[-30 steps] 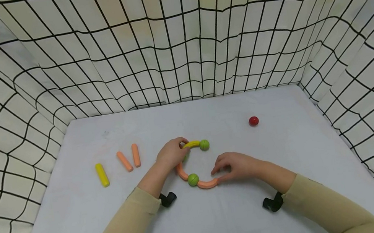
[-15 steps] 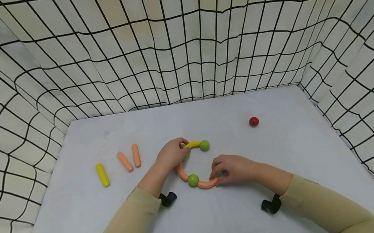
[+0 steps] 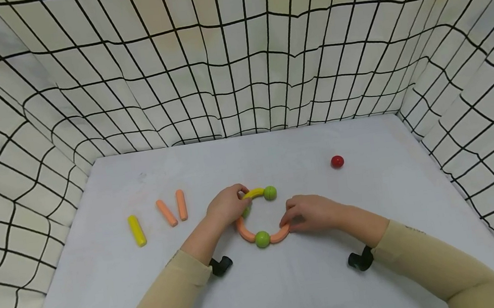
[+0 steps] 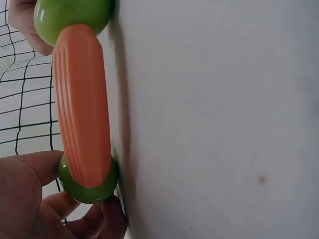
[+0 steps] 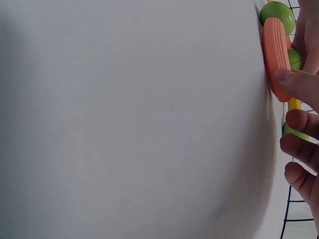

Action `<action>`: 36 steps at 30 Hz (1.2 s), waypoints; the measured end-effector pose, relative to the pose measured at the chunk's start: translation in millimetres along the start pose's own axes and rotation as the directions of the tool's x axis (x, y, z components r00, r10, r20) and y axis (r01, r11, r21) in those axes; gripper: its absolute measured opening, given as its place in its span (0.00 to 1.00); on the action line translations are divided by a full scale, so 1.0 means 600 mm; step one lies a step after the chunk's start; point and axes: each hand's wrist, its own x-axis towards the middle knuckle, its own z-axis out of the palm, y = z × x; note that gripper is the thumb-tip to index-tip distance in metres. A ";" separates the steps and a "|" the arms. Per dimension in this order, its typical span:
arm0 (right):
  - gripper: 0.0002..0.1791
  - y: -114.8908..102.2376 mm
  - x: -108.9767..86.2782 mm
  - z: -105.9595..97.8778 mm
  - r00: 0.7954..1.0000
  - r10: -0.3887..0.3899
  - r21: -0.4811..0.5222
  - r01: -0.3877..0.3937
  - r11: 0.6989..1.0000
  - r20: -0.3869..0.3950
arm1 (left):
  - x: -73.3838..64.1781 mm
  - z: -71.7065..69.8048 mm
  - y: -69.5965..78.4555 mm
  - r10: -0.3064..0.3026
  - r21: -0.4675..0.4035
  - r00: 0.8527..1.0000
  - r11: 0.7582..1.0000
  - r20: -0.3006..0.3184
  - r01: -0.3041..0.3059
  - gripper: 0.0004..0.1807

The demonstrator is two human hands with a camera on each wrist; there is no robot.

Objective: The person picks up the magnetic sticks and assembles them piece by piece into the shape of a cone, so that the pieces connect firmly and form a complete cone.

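Note:
An open ring of joined toy pieces lies in the middle of the white table. In the head view it runs from a green ball (image 3: 270, 193) through a yellow curved piece (image 3: 256, 192), a second green ball partly hidden by my hand, an orange curved piece (image 3: 244, 230) and another green ball (image 3: 262, 239) to a last orange curved piece (image 3: 279, 234). My left hand (image 3: 227, 207) grips the second green ball (image 4: 88, 191), its fingers around it in the left wrist view. The last orange piece's free end is pinched by my right hand (image 3: 313, 212), thumb on its ridged side.
Two straight orange sticks (image 3: 181, 205) and a yellow stick (image 3: 137, 230) lie on the left of the table (image 3: 107, 292). A red ball (image 3: 337, 162) sits toward the back right. Black netting (image 3: 236, 63) over white walls surrounds the back and sides.
My right hand has pinched the end of the last orange piece and swung it away from me, so the ring is more closed. The lower green ball shifted slightly right. My left hand barely moved.

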 end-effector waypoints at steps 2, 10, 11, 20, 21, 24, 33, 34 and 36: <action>0.14 0.004 0.001 -0.004 1.000 0.004 -0.004 -0.004 1.000 0.006 | -0.001 0.000 -0.001 -0.001 0.000 1.000 1.000 -0.001 0.001 0.17; 0.14 0.018 0.013 -0.015 1.000 0.005 0.010 -0.005 1.000 0.024 | -0.007 0.001 -0.003 -0.022 -0.021 1.000 1.000 0.009 0.022 0.18; 0.14 0.020 0.015 -0.016 1.000 0.013 0.012 -0.013 1.000 0.027 | -0.007 0.001 -0.004 -0.024 -0.022 1.000 0.999 0.010 0.024 0.18; 0.15 0.029 0.030 -0.024 0.998 0.051 0.052 -0.053 0.997 0.048 | -0.013 0.001 -0.008 -0.037 -0.022 0.999 0.999 0.014 0.037 0.18; 0.15 0.031 0.032 -0.024 0.997 0.055 0.051 -0.057 0.997 0.047 | -0.014 0.001 -0.008 -0.038 -0.019 0.999 0.999 0.015 0.039 0.18; 0.15 0.034 0.035 -0.027 0.997 0.066 0.054 -0.069 0.996 0.042 | -0.018 0.001 -0.008 -0.047 -0.018 0.999 0.999 0.024 0.047 0.18; 0.16 0.036 0.036 -0.025 0.997 0.072 0.062 -0.074 0.995 0.033 | -0.027 0.001 -0.006 -0.065 -0.023 0.997 0.998 0.034 0.066 0.18; 0.16 0.035 0.035 -0.024 0.997 0.074 0.059 -0.076 0.995 0.027 | -0.027 0.001 -0.007 -0.067 -0.024 0.997 0.997 0.033 0.067 0.18; 0.17 0.032 0.033 -0.023 0.997 0.082 0.061 -0.083 0.995 0.011 | -0.028 0.000 -0.008 -0.070 -0.024 0.997 0.997 0.031 0.071 0.18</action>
